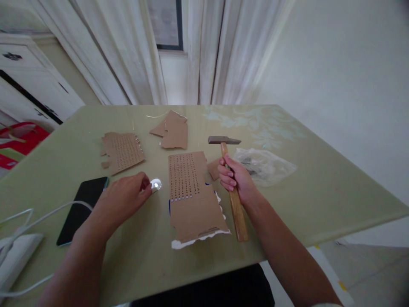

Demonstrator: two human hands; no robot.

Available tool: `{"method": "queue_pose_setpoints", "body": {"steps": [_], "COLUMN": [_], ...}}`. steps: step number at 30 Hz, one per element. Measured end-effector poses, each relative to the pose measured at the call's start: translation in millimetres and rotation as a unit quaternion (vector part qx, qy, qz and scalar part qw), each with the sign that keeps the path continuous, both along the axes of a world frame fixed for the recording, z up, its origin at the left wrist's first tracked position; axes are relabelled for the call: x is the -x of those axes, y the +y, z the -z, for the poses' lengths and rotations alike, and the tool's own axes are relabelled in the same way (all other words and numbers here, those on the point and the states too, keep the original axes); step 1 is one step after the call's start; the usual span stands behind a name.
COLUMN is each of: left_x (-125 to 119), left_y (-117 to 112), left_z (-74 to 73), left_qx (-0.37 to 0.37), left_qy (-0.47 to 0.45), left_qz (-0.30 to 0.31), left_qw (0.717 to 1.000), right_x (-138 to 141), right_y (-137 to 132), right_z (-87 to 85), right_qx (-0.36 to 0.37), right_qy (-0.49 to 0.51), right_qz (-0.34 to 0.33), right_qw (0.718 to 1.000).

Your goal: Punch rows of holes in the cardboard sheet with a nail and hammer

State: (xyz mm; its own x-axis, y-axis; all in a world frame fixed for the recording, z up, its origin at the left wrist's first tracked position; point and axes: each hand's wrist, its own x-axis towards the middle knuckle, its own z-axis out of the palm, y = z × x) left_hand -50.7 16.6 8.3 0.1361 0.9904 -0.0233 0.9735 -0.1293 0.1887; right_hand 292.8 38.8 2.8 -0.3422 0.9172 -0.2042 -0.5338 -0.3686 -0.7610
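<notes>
My right hand (235, 179) is wrapped round the wooden handle of a hammer (230, 175), whose dark metal head points left over the table. Just left of it lies a torn piece of cardboard (191, 200) with rows of small punched holes. My left hand (123, 198) rests on the table with curled fingers, its fingertips pinched at a small shiny silver thing (156, 184) next to the cardboard's left edge. What that shiny thing is I cannot make out.
A second holed cardboard piece (123, 151) and plain cardboard scraps (172, 130) lie farther back on the green table (319, 196). A crumpled clear plastic bag (266, 164) sits to the right. A black phone (82, 209), white cable (35, 221) and white block (15, 256) lie at the left.
</notes>
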Motion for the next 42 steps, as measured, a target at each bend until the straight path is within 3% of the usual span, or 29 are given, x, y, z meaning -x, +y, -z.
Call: {"method": "queue_pose_setpoints", "body": {"steps": [4, 7, 10, 12, 16, 18, 21, 28, 42], "left_x": [-10.5, -28.8, -55.1, -72.9, -97.1, -101.1, -98.3, -82.8, -82.7], "left_y": [3.5, -3.2, -16.3, -24.2, -29.8, -28.7, -27.0, -24.7, -27.5], "left_z": [-7.4, -13.4, -23.5, -30.1, -29.7, -22.7, -12.0, -4.0, -4.4], "left_qx": [-0.088, -0.14, -0.129, -0.107, -0.1, -0.097, -0.083, -0.099, -0.13], "left_qy": [-0.164, -0.319, -0.461, -0.504, -0.469, -0.487, -0.525, -0.461, -0.42], "left_qz": [-0.01, -0.024, -0.016, 0.016, 0.067, 0.069, 0.073, 0.099, 0.141], "left_qw": [0.982, 0.937, 0.878, 0.857, 0.875, 0.865, 0.844, 0.876, 0.887], "right_x": [2.6, 5.3, 7.2, 7.9, 9.2, 9.8, 10.4, 11.5, 13.3], "right_y": [-0.2, -0.7, -1.3, -1.6, -2.2, -2.7, -3.9, -5.6, -6.4], "right_z": [-0.7, -1.0, -1.4, -2.0, -4.1, -5.0, -5.5, -1.6, -0.2], "right_qx": [-0.004, -0.008, -0.006, 0.002, 0.011, 0.007, 0.0, -0.003, 0.006], "right_qy": [-0.001, -0.002, -0.004, -0.004, -0.008, -0.007, -0.003, 0.002, 0.0], "right_qz": [0.006, 0.011, 0.015, 0.016, 0.016, 0.017, 0.015, -0.006, -0.011], "right_qw": [1.0, 1.0, 1.0, 1.0, 1.0, 1.0, 1.0, 1.0, 1.0]}}
